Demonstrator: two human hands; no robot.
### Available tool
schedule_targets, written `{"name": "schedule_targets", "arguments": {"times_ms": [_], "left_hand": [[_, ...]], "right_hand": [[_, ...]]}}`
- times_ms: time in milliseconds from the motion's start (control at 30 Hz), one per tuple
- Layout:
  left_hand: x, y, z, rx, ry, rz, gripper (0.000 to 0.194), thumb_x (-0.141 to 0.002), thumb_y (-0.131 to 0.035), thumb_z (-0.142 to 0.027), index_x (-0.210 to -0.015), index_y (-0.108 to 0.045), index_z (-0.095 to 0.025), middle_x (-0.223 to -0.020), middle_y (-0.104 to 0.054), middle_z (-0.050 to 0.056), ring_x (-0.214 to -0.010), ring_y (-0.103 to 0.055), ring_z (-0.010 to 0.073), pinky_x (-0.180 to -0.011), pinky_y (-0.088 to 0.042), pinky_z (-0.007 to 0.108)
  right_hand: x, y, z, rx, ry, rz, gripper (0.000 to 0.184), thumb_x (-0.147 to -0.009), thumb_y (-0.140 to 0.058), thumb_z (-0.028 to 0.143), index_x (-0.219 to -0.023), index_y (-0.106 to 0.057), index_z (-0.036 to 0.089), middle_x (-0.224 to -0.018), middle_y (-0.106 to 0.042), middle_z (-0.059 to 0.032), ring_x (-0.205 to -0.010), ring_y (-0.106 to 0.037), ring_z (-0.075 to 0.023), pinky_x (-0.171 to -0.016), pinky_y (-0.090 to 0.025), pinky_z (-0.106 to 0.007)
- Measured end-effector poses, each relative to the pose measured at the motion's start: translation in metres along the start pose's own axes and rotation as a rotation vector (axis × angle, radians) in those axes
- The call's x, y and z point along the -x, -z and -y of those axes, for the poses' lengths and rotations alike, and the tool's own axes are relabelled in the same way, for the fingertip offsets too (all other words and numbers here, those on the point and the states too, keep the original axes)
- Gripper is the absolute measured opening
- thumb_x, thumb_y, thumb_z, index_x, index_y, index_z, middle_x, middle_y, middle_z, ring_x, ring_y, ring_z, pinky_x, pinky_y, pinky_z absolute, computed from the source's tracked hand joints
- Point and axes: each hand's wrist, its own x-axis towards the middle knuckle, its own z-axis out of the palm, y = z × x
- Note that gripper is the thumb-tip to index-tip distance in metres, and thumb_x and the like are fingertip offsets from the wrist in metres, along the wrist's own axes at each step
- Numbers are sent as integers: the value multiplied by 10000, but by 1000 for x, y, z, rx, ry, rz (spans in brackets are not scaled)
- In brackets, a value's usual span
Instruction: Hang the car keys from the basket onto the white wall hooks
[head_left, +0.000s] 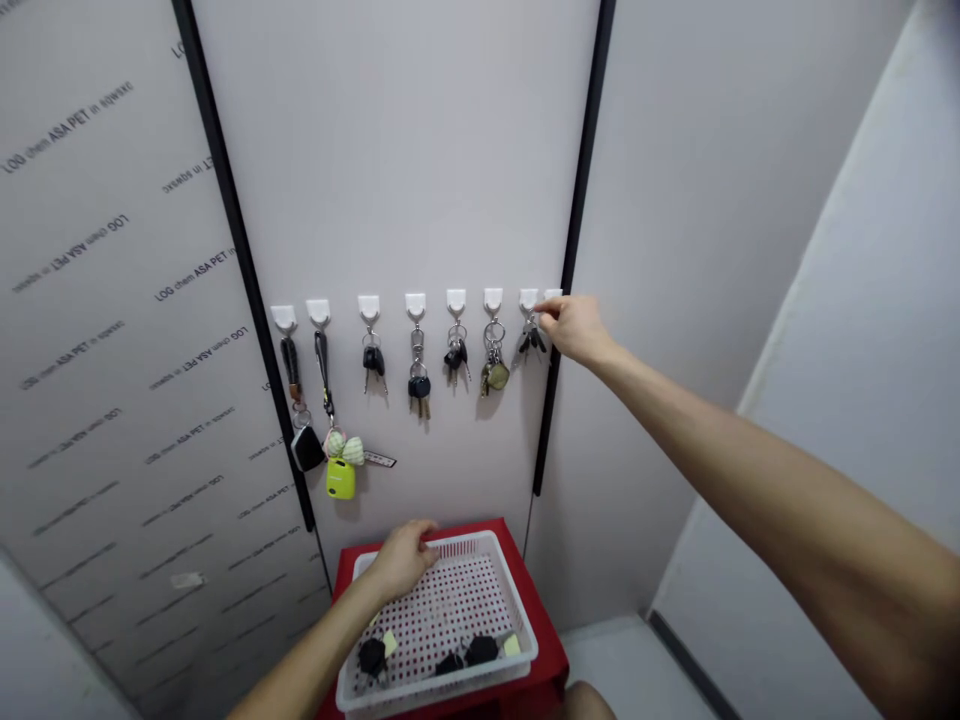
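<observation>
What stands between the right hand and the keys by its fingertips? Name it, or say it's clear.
Nothing visible stands between them: the fingertips of the right hand are at the upper end of the keys, beside the white hook. Whether they touch is too small to tell.

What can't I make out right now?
In the head view:
Rightmost hook: lower part hidden by the right hand.
Rightmost keys: too small to tell whether the fingertips touch them.
Basket: back rim partly covered by the left hand.
Tag: print too small to read.
Red cover: cut off by the bottom edge.
</observation>
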Motion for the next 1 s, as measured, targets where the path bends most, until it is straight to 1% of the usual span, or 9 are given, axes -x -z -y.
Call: {"name": "schedule_targets", "arguments": {"times_ms": [133,267,333,433,500,567,767,900,1000], "left_hand": [[4,-1,4,-10,-6,-11,367,-606,-406,-196,-954,-489,-113,-951,-537,72,-806,-491,144,-736,-346,236],[12,-11,17,-29,40,-8,375,-604,-406,-197,-963,-482,-117,-942,-539,78,-804,-493,147,-727,-348,235],[17,-23,22,-39,64,25,397,-591,-413,-184,-975,-475,-107,-919,-547,84,-780,-499,150,-710,-355,234],[24,-47,21,-49,19,104,412,-558,-436,-176,-961,-489,-113,-886,-556,77,-737,-504,152,-674,-364,230],[28,-60,15,-61,-51,142,394,-539,-447,-174,-925,-515,-136,-857,-564,63,-719,-502,153,-647,-366,226],[29,-70,8,-83,-83,199,342,-531,-443,-173,-856,-550,-161,-775,-583,43,-669,-505,150,-596,-367,223],[28,-70,7,-81,-8,358,174,-532,-442,-194,-597,-600,-164,-560,-578,7,-535,-488,122,-495,-342,201],[17,-43,7,137,69,248,152,-533,-458,-170,-607,-585,-131,-539,-556,-13,-503,-456,83,-477,-334,172],[4,-14,-4,281,93,130,131,-542,-482,-203,-596,-566,-118,-475,-507,-33,-461,-416,66,-458,-323,171]], "right_hand": [[2,-1,1,-74,23,-31,272,-611,-396,145,-823,-565,135,-762,-585,-53,-702,-520,-145,-667,-390,-268],[53,-20,8,-103,77,-90,298,-637,-370,153,-894,-520,131,-846,-549,-74,-718,-501,-140,-685,-371,-275],[102,-37,15,-153,192,188,287,-637,-374,158,-877,-531,143,-813,-561,-59,-693,-503,-127,-658,-376,-249],[183,-64,25,-205,435,945,276,-593,-454,192,-846,-563,175,-746,-594,-37,-669,-521,-127,-609,-379,-214],[226,-80,29,-93,478,1172,275,-545,-509,217,-804,-588,169,-737,-603,-58,-681,-528,-161,-586,-375,-224],[251,-92,29,23,487,1280,236,-540,-513,220,-749,-607,163,-699,-609,-70,-661,-535,-174,-559,-368,-229],[262,-107,23,-149,344,1348,196,-536,-514,253,-702,-600,195,-613,-590,5,-560,-506,-109,-458,-328,-176],[252,-106,20,-475,92,1327,167,-581,-470,194,-685,-588,137,-548,-550,16,-481,-452,-67,-445,-330,-162],[236,-101,20,-772,-110,1133,190,-620,-451,237,-712,-569,120,-593,-550,8,-524,-461,-71,-510,-364,-181]]}}
